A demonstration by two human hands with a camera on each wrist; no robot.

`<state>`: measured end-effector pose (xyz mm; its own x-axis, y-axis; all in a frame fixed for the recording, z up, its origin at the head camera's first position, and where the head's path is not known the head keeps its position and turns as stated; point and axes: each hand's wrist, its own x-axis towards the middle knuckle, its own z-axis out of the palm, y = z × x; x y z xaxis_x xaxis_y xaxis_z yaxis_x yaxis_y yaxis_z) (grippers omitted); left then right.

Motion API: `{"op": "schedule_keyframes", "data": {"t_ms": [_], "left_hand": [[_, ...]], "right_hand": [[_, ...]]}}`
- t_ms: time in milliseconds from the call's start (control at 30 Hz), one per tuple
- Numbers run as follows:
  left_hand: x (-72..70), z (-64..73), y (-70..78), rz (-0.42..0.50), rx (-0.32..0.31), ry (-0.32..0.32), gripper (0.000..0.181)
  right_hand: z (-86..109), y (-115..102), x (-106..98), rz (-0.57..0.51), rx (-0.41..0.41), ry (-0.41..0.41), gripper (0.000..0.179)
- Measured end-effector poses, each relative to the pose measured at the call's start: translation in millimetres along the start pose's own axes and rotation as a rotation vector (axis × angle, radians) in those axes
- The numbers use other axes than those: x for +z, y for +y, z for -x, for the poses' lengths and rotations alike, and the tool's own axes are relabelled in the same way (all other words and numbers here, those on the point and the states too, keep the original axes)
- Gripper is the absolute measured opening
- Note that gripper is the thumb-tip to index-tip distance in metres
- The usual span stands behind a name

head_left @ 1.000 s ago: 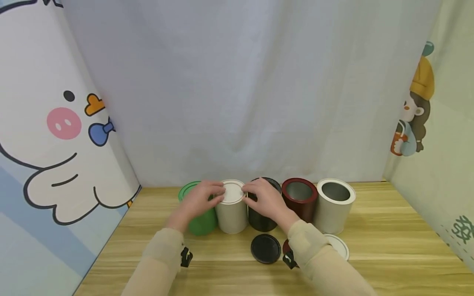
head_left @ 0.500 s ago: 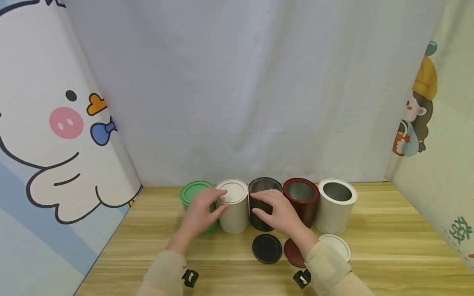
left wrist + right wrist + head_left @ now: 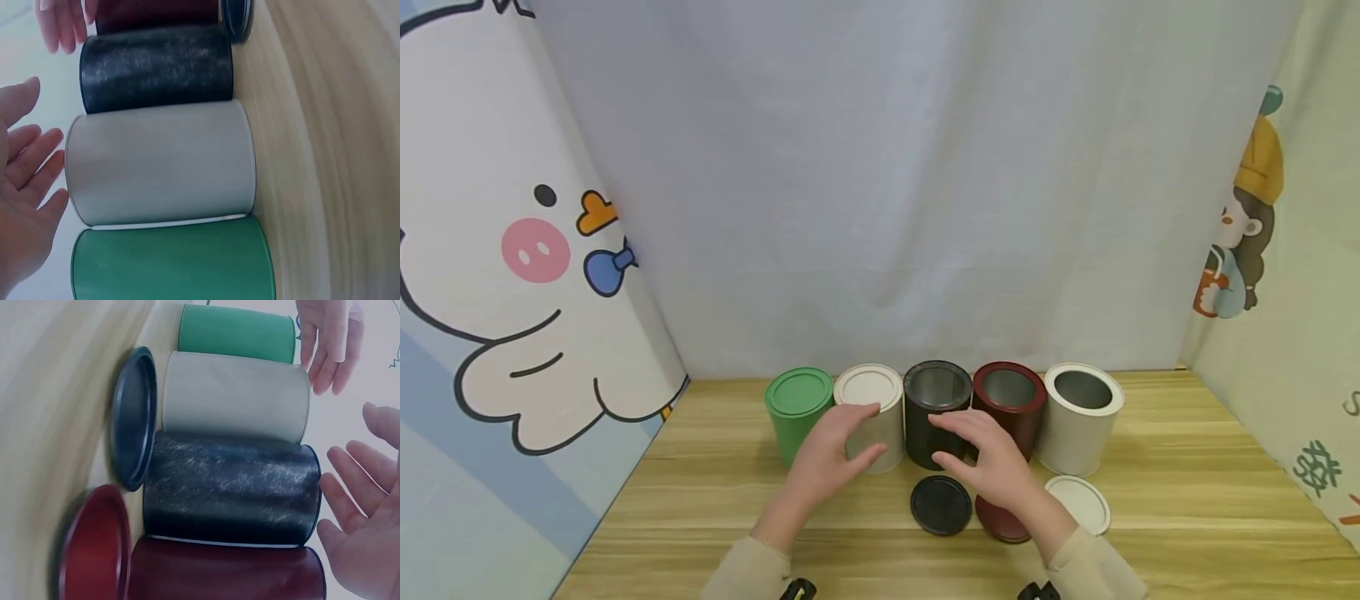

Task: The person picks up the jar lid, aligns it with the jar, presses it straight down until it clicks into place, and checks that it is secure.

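A row of cans stands along the back of the table. A green can (image 3: 786, 429) and a white can (image 3: 868, 386) have their lids on. To their right, a black can (image 3: 921, 433), a dark red can (image 3: 1022, 433) and a second white can (image 3: 1067, 442) stand uncovered. My left hand (image 3: 827, 454) hovers before the lidded white can, fingers relaxed and holding nothing. Likewise bare, my right hand (image 3: 992, 458) is in front of the black and dark red cans, thumb spread from the fingers.
Three loose lids lie on the wooden table (image 3: 1187, 500) before the cans: a black lid (image 3: 941, 504), a dark red lid (image 3: 1002, 521) partly behind the right wrist, and a white lid (image 3: 1081, 504). A grey curtain (image 3: 887, 183) hangs behind the row.
Both hands have let go of the white can's lid rim and drawn back toward the body, moving apart. The cans and loose lids stay where they were.
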<state>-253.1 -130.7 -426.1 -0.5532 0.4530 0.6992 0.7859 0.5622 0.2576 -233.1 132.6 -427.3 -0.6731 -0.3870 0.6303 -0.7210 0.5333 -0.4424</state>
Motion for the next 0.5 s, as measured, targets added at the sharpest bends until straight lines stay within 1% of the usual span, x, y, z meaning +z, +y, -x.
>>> {"op": "schedule_keyframes", "data": {"t_ms": [100,233,400,500], "left_hand": [[3.3,3.0,6.2,0.000,-0.013,0.011,0.054],[7.5,6.3,13.4,0.005,0.009,0.030,0.057],[13.0,11.9,22.6,0.009,0.019,0.024,0.060],[18.4,16.2,26.3,0.000,0.027,0.012,0.063]], "right_hand": [[7.6,0,-3,0.007,0.009,0.010,0.044],[15.9,5,-5,0.011,-0.008,0.024,0.044],[24.4,10,-7,0.023,-0.030,0.024,0.046],[28.3,11,-9,0.039,-0.024,0.012,0.046]]}}
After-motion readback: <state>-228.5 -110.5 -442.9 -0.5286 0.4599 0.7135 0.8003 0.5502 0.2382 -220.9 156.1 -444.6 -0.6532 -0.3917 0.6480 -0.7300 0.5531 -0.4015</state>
